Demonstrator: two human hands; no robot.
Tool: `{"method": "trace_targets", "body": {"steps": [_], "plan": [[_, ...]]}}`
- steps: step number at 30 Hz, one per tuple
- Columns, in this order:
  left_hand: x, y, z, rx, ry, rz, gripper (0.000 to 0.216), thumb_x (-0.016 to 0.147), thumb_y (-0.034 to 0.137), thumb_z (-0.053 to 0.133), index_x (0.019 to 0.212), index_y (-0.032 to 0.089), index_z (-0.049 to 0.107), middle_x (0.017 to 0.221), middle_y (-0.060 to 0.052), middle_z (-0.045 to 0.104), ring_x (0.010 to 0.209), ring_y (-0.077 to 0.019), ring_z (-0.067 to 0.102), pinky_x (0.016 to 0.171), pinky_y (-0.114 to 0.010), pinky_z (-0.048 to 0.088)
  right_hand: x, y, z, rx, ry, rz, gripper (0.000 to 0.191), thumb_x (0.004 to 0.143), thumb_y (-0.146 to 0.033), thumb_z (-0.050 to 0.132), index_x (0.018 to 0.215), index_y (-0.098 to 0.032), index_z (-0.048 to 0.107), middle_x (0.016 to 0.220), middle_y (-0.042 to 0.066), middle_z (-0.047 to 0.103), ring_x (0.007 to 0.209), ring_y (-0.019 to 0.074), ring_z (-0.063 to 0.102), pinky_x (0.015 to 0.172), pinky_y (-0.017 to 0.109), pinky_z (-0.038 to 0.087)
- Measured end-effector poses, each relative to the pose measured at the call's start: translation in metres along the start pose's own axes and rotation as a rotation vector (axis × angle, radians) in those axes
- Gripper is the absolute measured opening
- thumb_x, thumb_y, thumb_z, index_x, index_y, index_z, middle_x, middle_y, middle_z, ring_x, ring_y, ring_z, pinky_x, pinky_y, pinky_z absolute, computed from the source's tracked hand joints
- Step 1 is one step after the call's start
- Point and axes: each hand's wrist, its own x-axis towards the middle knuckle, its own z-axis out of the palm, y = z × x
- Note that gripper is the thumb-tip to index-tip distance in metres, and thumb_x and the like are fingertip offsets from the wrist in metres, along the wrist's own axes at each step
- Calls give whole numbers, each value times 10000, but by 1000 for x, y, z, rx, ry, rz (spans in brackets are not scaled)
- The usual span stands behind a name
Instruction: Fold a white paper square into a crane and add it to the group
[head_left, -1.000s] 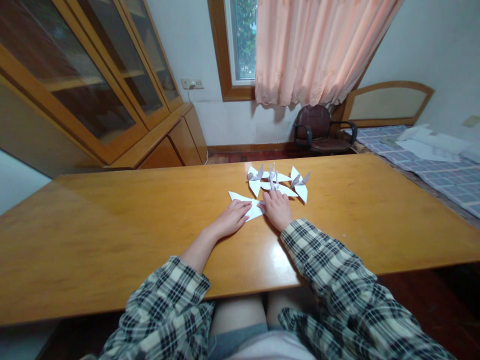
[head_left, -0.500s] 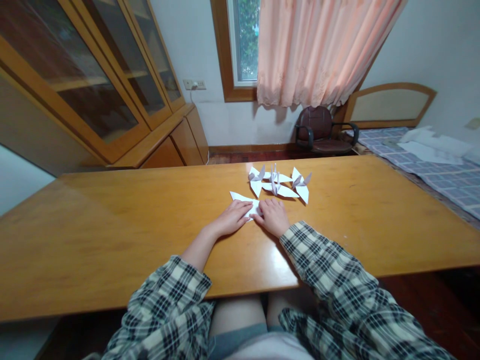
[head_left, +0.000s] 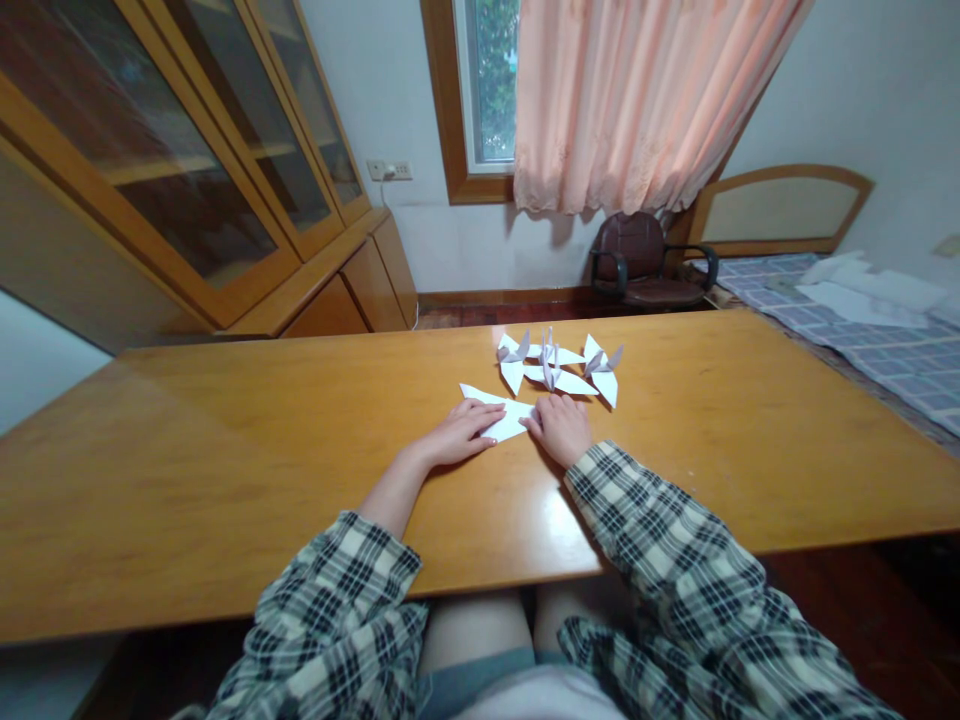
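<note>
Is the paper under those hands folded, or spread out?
Folded: the paper has a narrow, pointed outline, with a tip showing beyond the left hand.

I get daylight at the window (head_left: 496,90), white glare on the glossy desk (head_left: 551,520), reflections on glass cabinet doors (head_left: 172,150), folded paper (head_left: 510,423) washed pale, dim wooden floor (head_left: 847,610), stretched frame edges

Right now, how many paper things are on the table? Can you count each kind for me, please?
Folded paper birds: 4
Flat folded paper, touched by the left hand and the right hand: 1
Total: 5
</note>
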Motion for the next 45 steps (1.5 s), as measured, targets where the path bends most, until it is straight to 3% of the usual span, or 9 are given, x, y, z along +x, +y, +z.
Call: {"method": "trace_targets", "body": {"steps": [11, 24, 31, 38, 45], "plan": [[0, -5, 3, -20, 13, 7, 516, 876, 389, 523, 1375, 292, 436, 1460, -37, 410, 1266, -250, 352, 1094, -482, 262, 3, 18, 4, -37, -25, 167, 348, 916, -460, 442, 1009, -151, 574, 1036, 137, 623, 974, 269, 523, 769, 362, 325], [-2, -6, 4, -41, 24, 7, 513, 880, 400, 520, 1375, 297, 434, 1462, -33, 408, 1265, -238, 353, 1094, -476, 266, 7, 24, 6, -67, -42, 169, 258, 944, -328, 401, 1043, -145, 552, 1038, 143, 631, 968, 265, 567, 733, 349, 360], [-4, -3, 4, -45, 56, 9, 492, 887, 405, 509, 1360, 280, 459, 1444, -43, 431, 1265, -240, 362, 1094, -473, 278, 10, 35, 1, 51, -61, 126, 324, 981, -295, 276, 949, -164, 571, 948, 97, 647, 903, 215, 590, 712, 307, 346], [-5, 0, 3, -21, 41, -1, 500, 893, 415, 498, 1370, 275, 444, 1448, -37, 425, 1283, -239, 345, 1106, -463, 263, 7, 33, 2, 137, -41, 96, 283, 923, -410, 436, 881, -173, 584, 929, 85, 613, 899, 211, 548, 766, 300, 349], [-5, 2, 7, 39, 100, 7, 592, 828, 513, 568, 1348, 244, 476, 1411, -65, 462, 1257, -261, 369, 1087, -451, 282, 8, 32, 4, 225, 26, 79, 192, 908, -337, 460, 860, -175, 552, 917, 82, 593, 877, 198, 533, 755, 284, 349]]}}
